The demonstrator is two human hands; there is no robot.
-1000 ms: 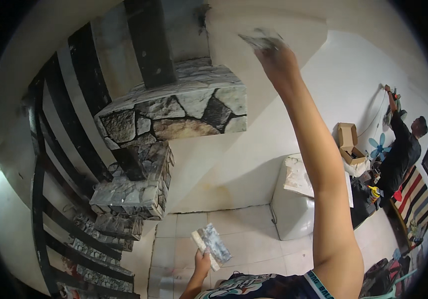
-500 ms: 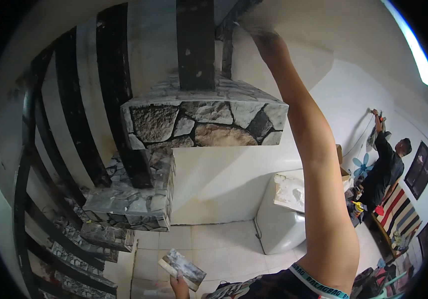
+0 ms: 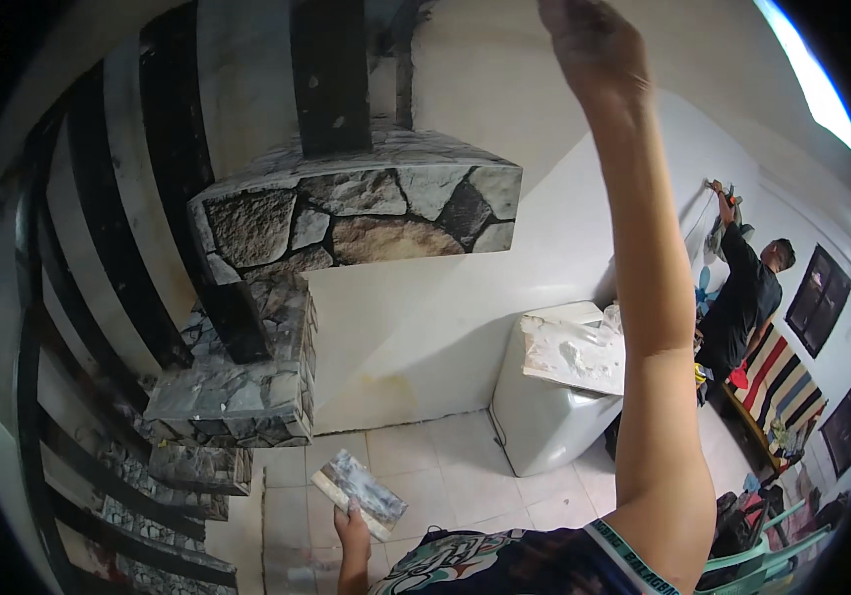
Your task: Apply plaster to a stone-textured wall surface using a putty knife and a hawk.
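Note:
My left hand (image 3: 351, 526) grips a flat rectangular board (image 3: 359, 491) with grey-white smears and a pale edge, low in the middle over the tiled floor. My right arm reaches up to the top edge, where my right hand (image 3: 599, 50) looks closed. Its fingertips and whatever it holds are out of sight or too dark to make out. The hand is beside the pale upper wall (image 3: 475, 74), to the right of a stone-patterned step (image 3: 346, 213). Dark posts (image 3: 330, 79) rise from that step.
Lower stone steps (image 3: 227, 397) and dark railing bars (image 3: 118, 228) fill the left. A white appliance (image 3: 535, 426) with a smeared sheet on top stands against the wall. Another person (image 3: 743, 297) reaches up at the right wall, near a striped cloth (image 3: 773, 387) and a green plastic chair (image 3: 763, 555).
My right hand has moved right along the top of the view. The tool it visibly held earlier is no longer visible. The view has shifted, and the scene sits differently in it.

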